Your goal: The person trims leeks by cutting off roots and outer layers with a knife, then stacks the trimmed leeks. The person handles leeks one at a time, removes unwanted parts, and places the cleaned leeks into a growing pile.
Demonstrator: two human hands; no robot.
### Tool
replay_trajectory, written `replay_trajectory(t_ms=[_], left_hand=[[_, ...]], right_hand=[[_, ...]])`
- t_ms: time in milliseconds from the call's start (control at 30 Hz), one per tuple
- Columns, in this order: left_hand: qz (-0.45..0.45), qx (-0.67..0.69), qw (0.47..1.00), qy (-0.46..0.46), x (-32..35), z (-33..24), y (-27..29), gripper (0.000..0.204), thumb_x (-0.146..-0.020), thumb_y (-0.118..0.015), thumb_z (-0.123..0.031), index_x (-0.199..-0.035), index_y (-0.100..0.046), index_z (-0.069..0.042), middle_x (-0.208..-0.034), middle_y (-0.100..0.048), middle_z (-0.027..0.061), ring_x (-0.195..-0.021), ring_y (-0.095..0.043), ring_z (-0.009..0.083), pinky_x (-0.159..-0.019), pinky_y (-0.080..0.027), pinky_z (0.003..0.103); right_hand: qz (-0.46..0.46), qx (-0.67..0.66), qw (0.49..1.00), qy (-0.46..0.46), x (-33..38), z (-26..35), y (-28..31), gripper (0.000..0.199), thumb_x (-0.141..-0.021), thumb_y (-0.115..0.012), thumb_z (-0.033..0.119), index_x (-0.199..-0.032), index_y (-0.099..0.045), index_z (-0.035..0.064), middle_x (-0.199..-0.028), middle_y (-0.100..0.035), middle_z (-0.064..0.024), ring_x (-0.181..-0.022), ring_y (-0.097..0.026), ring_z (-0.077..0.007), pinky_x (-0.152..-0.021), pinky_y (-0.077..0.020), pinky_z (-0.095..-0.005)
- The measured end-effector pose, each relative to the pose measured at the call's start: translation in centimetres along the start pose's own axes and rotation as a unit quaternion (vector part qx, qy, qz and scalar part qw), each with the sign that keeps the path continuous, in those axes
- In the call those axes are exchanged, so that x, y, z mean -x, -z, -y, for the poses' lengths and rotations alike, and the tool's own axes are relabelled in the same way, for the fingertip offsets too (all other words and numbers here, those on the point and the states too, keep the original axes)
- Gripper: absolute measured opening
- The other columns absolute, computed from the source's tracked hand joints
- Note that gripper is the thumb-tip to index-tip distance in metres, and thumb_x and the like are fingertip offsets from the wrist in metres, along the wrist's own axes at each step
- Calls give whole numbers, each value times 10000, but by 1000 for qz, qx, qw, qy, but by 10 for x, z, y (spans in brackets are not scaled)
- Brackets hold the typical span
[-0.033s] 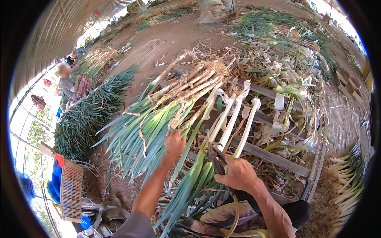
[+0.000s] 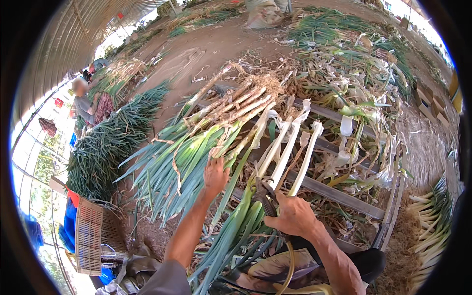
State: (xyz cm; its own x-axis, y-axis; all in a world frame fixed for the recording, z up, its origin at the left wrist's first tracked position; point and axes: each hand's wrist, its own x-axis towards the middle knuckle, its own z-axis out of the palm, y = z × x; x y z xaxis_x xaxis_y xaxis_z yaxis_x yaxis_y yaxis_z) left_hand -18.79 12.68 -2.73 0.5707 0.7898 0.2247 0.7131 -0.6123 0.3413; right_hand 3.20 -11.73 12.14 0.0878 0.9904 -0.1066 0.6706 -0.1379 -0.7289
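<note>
My right hand (image 2: 294,216) is closed around a dark hose gun (image 2: 265,197), from which a yellow hose (image 2: 293,263) runs down toward my lap. The gun's tip lies over the green tops of several long green onions with stripped white stems (image 2: 293,147), resting across a metal frame. To the left, the fingers of my left hand (image 2: 215,175) stretch onto the leaves of an untrimmed bundle (image 2: 196,140), the thumb apart. Brown, dirty stems and dry roots (image 2: 268,83) form that bundle's far end.
Metal rails (image 2: 322,188) hold peeled skins and leaf scraps at right. A large onion heap (image 2: 110,142) and a wicker basket (image 2: 89,236) stand at left, where another person (image 2: 88,105) sits. Cleaned onions (image 2: 430,226) lie at far right. A big sack (image 2: 263,14) stands behind.
My right hand and the hose gun have shifted very slightly left. My left hand has barely moved, and the onions lie as before.
</note>
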Motion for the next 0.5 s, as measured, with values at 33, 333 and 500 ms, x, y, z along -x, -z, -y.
replay_trajectory(t_ms=[33, 333, 500], left_hand=[[10, -30, 999, 36, -12, 4, 0, 418, -812, -775, -234, -1123, -627, 3, -1240, -612, 228, -1129, -588, 401, -992, -457, 517], [107, -50, 992, 38, -28, -13, -5, 567, -665, -786, -210, -1139, -570, 15, -1186, -572, 233, -1127, -569, 416, -985, -479, 539], [125, -57, 990, 28, 14, -21, 10, 605, -653, -801, -266, -1157, -572, -21, -1123, -547, 209, -1096, -571, 421, -896, -502, 523]], right_hand=[[8, 4, 1000, -2, -3, 1, -4, 496, -714, -684, 347, -870, -611, -118, -627, -649, -235, -590, -670, -412, -604, -554, -480], [40, 21, 999, 7, -25, 5, -18, 508, -708, -708, 385, -847, -634, -98, -688, -658, -269, -668, -679, -431, -655, -550, -493], [76, 41, 995, 39, -20, 10, -31, 507, -698, -709, 375, -847, -641, -105, -685, -659, -270, -673, -687, -432, -656, -561, -487]])
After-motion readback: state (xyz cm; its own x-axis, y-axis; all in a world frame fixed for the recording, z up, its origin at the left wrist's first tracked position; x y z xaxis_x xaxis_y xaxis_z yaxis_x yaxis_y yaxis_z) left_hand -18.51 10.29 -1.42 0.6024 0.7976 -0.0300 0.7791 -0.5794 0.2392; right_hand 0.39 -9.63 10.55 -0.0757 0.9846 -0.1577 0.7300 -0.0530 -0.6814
